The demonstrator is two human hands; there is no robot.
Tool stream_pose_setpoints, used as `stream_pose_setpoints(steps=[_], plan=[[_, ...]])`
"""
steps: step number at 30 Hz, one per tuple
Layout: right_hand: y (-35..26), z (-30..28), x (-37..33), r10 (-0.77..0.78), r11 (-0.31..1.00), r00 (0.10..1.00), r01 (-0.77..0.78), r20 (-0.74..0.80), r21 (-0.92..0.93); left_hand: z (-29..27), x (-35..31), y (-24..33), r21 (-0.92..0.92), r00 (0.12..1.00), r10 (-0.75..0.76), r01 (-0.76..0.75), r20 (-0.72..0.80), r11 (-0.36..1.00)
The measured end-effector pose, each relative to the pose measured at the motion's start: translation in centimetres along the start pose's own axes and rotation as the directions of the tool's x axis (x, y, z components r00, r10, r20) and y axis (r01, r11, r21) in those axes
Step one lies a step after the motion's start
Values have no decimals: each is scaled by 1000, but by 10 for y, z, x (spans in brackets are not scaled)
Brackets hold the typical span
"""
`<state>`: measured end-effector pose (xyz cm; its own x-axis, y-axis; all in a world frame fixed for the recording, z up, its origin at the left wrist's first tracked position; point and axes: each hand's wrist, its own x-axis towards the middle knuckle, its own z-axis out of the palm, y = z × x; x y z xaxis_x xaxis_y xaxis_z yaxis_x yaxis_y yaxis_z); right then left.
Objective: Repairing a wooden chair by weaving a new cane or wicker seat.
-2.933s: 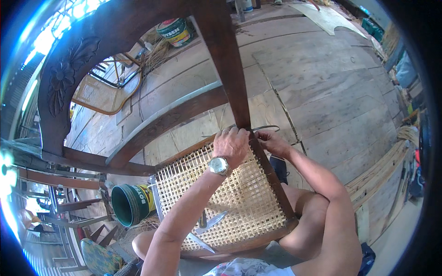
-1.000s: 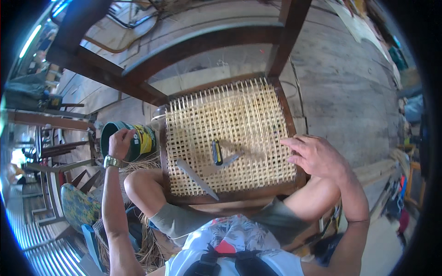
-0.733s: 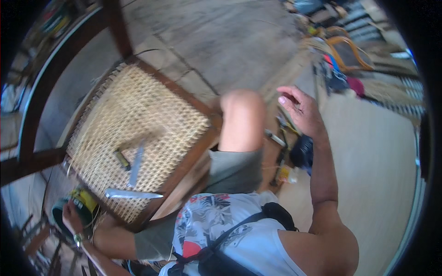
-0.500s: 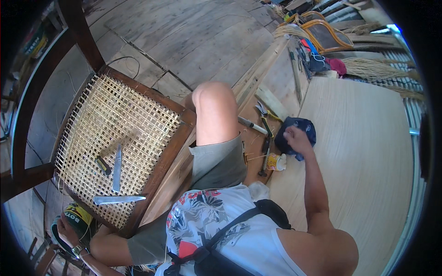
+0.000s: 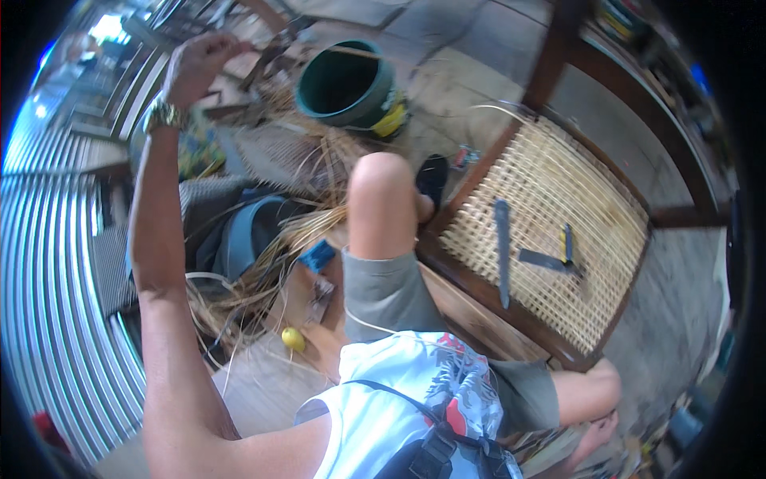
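My left hand [image 5: 199, 68], with a watch at its wrist, is raised at the upper left. Its fingers are closed in a pinch; what they hold, if anything, I cannot make out. Low at the right, my right hand [image 5: 597, 435] is beside my bent knee, blurred, its fingers partly hidden. Between my legs and the far right stands a dark wooden chair with a woven cane seat [image 5: 550, 184]. On the seat lie a long flat blade [image 5: 502, 255], a shorter flat blade [image 5: 542, 259] and a yellow-and-black utility knife [image 5: 567, 242]. A pale cane strand [image 5: 499, 108] sticks out past the seat's far corner.
A green bucket [image 5: 355, 84] stands beyond my left knee. Loose cane strands [image 5: 319, 227] spread over the floor near a blue basin [image 5: 247, 235]. A yellow round object [image 5: 293, 339] sits at the left. Corrugated metal sheeting [image 5: 56, 295] forms the left side.
My view has swung left, so the chair now appears on the right. My left hand has left the green bucket and risen. My right hand has moved from the dark blue cloth item to beside my knee.
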<state>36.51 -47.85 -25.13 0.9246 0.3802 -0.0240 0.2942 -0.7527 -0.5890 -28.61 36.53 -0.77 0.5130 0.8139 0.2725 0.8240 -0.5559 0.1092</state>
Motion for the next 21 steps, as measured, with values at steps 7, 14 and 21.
stream_pose_setpoints(steps=[7, 14, 21], plan=[[-152, 6, 93, -77, 971, 990, 47, -122, -234, 8, -153, 59, 129, 980, -15, 41, -198, 991], [-216, 38, 82, -226, 973, 964, 231, -139, 21, 153, -302, 158, -4, 836, -262, 301, 482, 954], [-350, 89, 19, -296, 909, 944, 326, -149, 260, 144, -283, 87, -420, 820, -547, 561, 165, 714]])
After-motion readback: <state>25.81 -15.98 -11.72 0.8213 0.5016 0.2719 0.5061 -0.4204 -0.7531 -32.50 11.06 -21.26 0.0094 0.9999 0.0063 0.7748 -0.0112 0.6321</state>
